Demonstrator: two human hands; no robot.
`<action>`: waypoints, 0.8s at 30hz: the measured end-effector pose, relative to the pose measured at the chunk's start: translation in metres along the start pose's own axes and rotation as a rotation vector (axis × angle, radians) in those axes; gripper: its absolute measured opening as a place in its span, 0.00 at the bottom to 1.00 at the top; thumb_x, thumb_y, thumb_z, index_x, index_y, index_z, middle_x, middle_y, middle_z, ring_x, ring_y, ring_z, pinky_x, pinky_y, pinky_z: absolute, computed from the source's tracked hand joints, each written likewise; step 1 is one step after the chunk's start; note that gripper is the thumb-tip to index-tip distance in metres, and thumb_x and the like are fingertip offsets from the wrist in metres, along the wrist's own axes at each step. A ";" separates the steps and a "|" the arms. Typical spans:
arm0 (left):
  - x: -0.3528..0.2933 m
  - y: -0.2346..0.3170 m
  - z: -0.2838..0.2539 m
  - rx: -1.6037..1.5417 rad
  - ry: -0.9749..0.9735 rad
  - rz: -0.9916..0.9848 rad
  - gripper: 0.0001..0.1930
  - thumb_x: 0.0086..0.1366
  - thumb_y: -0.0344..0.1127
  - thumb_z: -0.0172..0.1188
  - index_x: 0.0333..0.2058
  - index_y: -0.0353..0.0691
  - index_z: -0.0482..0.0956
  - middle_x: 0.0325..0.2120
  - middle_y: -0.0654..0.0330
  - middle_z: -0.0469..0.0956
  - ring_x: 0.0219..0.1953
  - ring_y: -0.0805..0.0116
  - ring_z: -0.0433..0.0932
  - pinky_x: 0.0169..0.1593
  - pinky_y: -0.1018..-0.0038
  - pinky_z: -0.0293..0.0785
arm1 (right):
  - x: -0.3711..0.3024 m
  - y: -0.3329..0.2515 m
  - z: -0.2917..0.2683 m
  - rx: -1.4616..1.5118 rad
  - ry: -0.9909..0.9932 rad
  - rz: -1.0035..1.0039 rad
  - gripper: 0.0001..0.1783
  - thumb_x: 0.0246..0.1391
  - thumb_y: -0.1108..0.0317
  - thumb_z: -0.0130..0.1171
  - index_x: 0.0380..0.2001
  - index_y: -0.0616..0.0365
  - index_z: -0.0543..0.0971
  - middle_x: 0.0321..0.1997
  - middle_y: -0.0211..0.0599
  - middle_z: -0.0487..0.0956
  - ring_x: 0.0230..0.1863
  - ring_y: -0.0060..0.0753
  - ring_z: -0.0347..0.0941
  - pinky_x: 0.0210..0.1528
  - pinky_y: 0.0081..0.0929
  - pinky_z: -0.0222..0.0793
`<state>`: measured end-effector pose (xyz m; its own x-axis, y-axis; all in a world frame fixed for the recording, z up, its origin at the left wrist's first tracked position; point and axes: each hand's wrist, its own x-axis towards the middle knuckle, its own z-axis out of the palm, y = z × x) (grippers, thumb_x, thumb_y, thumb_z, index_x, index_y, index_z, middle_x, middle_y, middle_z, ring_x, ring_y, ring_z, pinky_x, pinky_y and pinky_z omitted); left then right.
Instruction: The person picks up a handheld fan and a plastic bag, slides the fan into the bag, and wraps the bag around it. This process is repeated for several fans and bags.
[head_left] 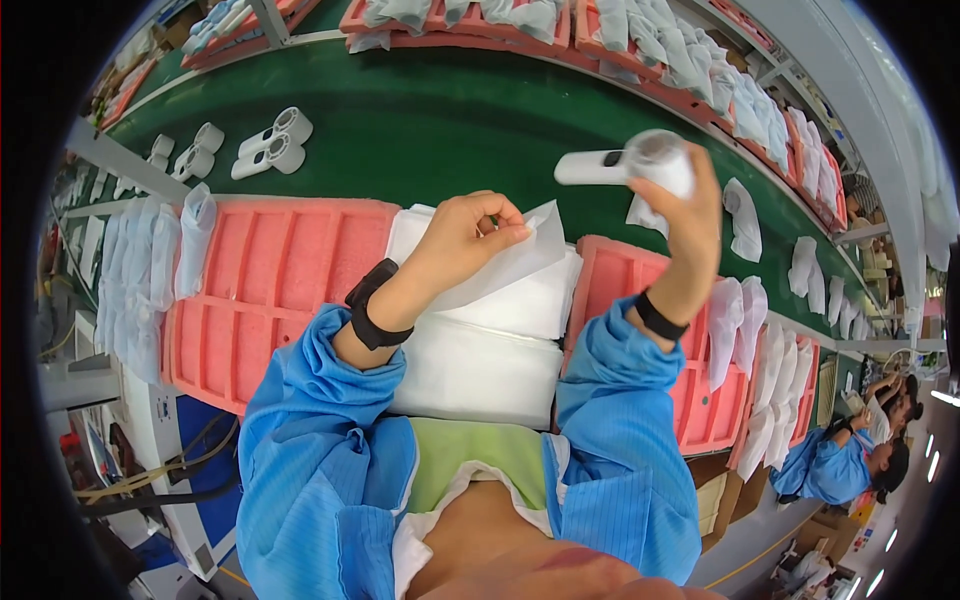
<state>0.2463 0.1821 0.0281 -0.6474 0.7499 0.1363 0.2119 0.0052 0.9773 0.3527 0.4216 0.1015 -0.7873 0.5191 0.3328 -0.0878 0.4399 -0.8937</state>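
My left hand [462,242] pinches the edge of a thin white translucent bag [543,240], partly lifted off a stack of such bags [478,370] in front of me. Over the green belt, to the right, my right hand [692,215] grips a white handheld device [592,168] shaped like a hair dryer, with a round hollow head and a straight handle. The handle points left, and a dark patch shows near the head. Slight motion blur softens the head. Part of a white wrapped piece [648,215] shows on the belt just left of my right wrist.
Pink compartment trays [290,262] flank the bag stack; the right tray [610,285] holds wrapped pieces [738,325]. Unwrapped devices [272,146] lie on the green belt [430,125] at left, wrapped ones [742,220] at right. Loaded trays line the far side. Co-workers [840,460] are at far right.
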 end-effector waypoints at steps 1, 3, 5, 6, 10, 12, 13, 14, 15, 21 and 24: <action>-0.001 0.007 -0.002 -0.007 0.020 0.004 0.07 0.57 0.33 0.67 0.30 0.36 0.80 0.25 0.64 0.78 0.21 0.79 0.69 0.26 0.80 0.65 | -0.010 -0.011 -0.011 0.002 -0.005 -0.007 0.35 0.34 0.65 0.75 0.48 0.66 0.72 0.39 0.34 0.78 0.31 0.19 0.72 0.26 0.18 0.66; -0.004 0.015 -0.008 -0.014 0.051 0.006 0.06 0.58 0.32 0.66 0.30 0.36 0.80 0.24 0.64 0.77 0.21 0.79 0.68 0.26 0.80 0.65 | -0.024 -0.023 -0.021 0.384 0.040 -0.097 0.39 0.31 0.65 0.79 0.47 0.65 0.70 0.41 0.35 0.77 0.40 0.25 0.75 0.43 0.22 0.71; -0.006 0.022 -0.010 -0.037 0.066 0.022 0.06 0.59 0.31 0.65 0.30 0.37 0.79 0.25 0.66 0.76 0.22 0.81 0.68 0.26 0.82 0.64 | -0.029 -0.026 -0.020 0.382 -0.035 -0.143 0.40 0.30 0.65 0.79 0.48 0.64 0.70 0.42 0.35 0.77 0.42 0.25 0.74 0.45 0.22 0.70; -0.007 0.027 -0.012 -0.048 0.074 0.031 0.05 0.60 0.31 0.65 0.30 0.37 0.78 0.25 0.67 0.76 0.22 0.82 0.68 0.26 0.82 0.64 | -0.030 -0.027 -0.019 0.379 -0.102 -0.185 0.42 0.29 0.65 0.80 0.49 0.64 0.69 0.42 0.35 0.76 0.43 0.25 0.74 0.47 0.22 0.69; -0.016 0.052 -0.025 -0.191 0.125 -0.046 0.05 0.64 0.31 0.61 0.32 0.37 0.76 0.26 0.69 0.75 0.24 0.83 0.69 0.28 0.84 0.64 | -0.024 -0.027 0.005 0.413 -0.330 -0.215 0.44 0.25 0.67 0.81 0.49 0.62 0.69 0.47 0.36 0.75 0.47 0.27 0.73 0.50 0.24 0.69; -0.019 0.053 -0.027 -0.263 0.178 0.007 0.05 0.65 0.31 0.60 0.33 0.37 0.75 0.27 0.69 0.75 0.25 0.83 0.69 0.29 0.84 0.64 | -0.027 -0.033 0.026 0.400 -0.358 -0.216 0.43 0.25 0.65 0.81 0.48 0.62 0.69 0.47 0.39 0.75 0.46 0.28 0.73 0.49 0.25 0.69; -0.021 0.053 -0.027 -0.338 0.224 0.055 0.04 0.66 0.31 0.59 0.34 0.38 0.74 0.28 0.69 0.75 0.26 0.83 0.70 0.30 0.85 0.65 | -0.028 -0.037 0.036 0.385 -0.381 -0.209 0.43 0.26 0.62 0.81 0.47 0.62 0.69 0.48 0.41 0.74 0.44 0.29 0.73 0.49 0.25 0.69; -0.021 0.053 -0.027 -0.409 0.267 0.100 0.04 0.67 0.31 0.58 0.36 0.38 0.74 0.28 0.69 0.75 0.27 0.83 0.70 0.31 0.85 0.65 | -0.028 -0.038 0.043 0.388 -0.388 -0.212 0.43 0.26 0.62 0.81 0.47 0.62 0.69 0.48 0.41 0.74 0.44 0.29 0.73 0.49 0.25 0.69; -0.021 0.054 -0.027 -0.408 0.275 0.102 0.04 0.67 0.31 0.58 0.36 0.38 0.74 0.28 0.69 0.75 0.27 0.83 0.70 0.31 0.85 0.65 | -0.028 -0.039 0.050 0.343 -0.393 -0.261 0.42 0.26 0.64 0.81 0.47 0.62 0.69 0.48 0.42 0.74 0.45 0.29 0.73 0.49 0.25 0.69; -0.015 0.047 -0.040 -0.777 0.256 0.024 0.05 0.68 0.33 0.56 0.39 0.40 0.73 0.30 0.69 0.75 0.33 0.81 0.72 0.40 0.82 0.66 | -0.034 -0.046 0.057 0.157 -0.282 -0.299 0.39 0.30 0.69 0.79 0.47 0.62 0.68 0.48 0.42 0.74 0.46 0.29 0.73 0.49 0.25 0.69; -0.011 0.043 -0.046 -0.731 0.213 0.013 0.05 0.68 0.34 0.57 0.39 0.40 0.75 0.30 0.69 0.75 0.34 0.81 0.71 0.41 0.82 0.65 | -0.037 -0.051 0.053 0.099 -0.264 -0.271 0.38 0.30 0.69 0.78 0.47 0.61 0.68 0.47 0.41 0.74 0.46 0.29 0.72 0.49 0.25 0.69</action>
<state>0.2288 0.1436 0.0763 -0.7914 0.6024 0.1040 -0.2704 -0.4976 0.8242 0.3539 0.3414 0.1194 -0.8560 0.1820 0.4839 -0.3627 0.4554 -0.8130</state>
